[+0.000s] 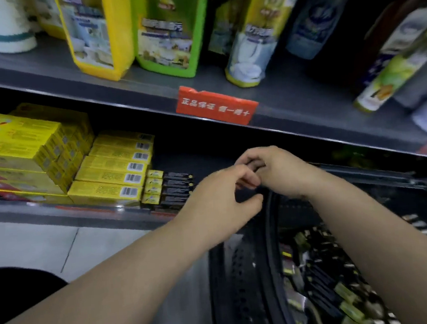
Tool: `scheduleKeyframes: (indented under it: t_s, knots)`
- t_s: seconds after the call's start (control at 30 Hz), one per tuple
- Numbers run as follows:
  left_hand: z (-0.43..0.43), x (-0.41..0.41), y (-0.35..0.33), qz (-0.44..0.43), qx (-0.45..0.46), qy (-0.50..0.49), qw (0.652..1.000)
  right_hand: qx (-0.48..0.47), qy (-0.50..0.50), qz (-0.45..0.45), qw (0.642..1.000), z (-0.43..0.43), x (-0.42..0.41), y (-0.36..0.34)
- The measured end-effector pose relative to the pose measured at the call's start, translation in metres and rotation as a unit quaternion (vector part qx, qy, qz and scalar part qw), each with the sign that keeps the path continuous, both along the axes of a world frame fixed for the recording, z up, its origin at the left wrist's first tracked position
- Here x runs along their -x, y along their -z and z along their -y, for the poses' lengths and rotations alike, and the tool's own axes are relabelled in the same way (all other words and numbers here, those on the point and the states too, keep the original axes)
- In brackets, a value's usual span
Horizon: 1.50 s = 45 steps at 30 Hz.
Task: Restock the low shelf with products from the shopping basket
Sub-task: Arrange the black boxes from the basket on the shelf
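A short stack of black boxes with yellow-green ends (169,189) lies on the low shelf (87,211), to the right of yellow cartons (110,176). The black shopping basket (243,275) at lower right holds several more of the same black boxes (326,283). My left hand (221,200) and my right hand (280,171) meet in front of the dark shelf opening, just right of the stack and above the basket's rim. Their fingers are curled toward each other around a dark, blurred patch. Whether a box is in them is unclear.
A larger pile of yellow boxes (17,145) fills the low shelf's left end. The shelf above carries yellow (93,35) and green (170,31) bottles, more bottles to the right, and a red tag (215,107) on its edge. Pale floor tiles (34,250) lie at lower left.
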State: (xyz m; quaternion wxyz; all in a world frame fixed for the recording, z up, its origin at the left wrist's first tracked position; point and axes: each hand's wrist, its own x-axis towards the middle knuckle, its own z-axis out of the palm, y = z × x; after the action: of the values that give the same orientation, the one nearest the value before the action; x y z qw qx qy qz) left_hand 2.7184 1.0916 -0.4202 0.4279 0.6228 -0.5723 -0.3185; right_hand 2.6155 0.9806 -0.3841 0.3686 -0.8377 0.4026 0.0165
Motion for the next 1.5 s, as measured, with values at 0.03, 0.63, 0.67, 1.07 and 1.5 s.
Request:
scheduleKeyframes:
  t_s: [0.03,0.63,0.67,1.07,1.5]
  knots:
    - [0.002,0.013,-0.002,0.023,0.013,0.020,0.999,0.003,0.020,0.017,1.000,-0.005,0.024,-0.004]
    - [0.023,0.150,0.036,0.199,-0.110,0.230,0.946,0.089,0.231,-0.332,0.910,0.039,0.285,0.122]
    - [0.023,0.151,0.038,0.189,-0.120,0.231,0.947,0.109,0.234,-0.333,0.907,0.045,0.287,0.128]
    - [0.034,0.148,0.046,0.164,-0.190,0.207,0.946,0.207,0.205,-0.361,0.886,0.084,0.297,0.147]
    - [0.037,0.149,0.040,0.048,-0.242,0.183,0.952,-0.057,0.018,0.027,0.998,0.036,0.233,0.037]
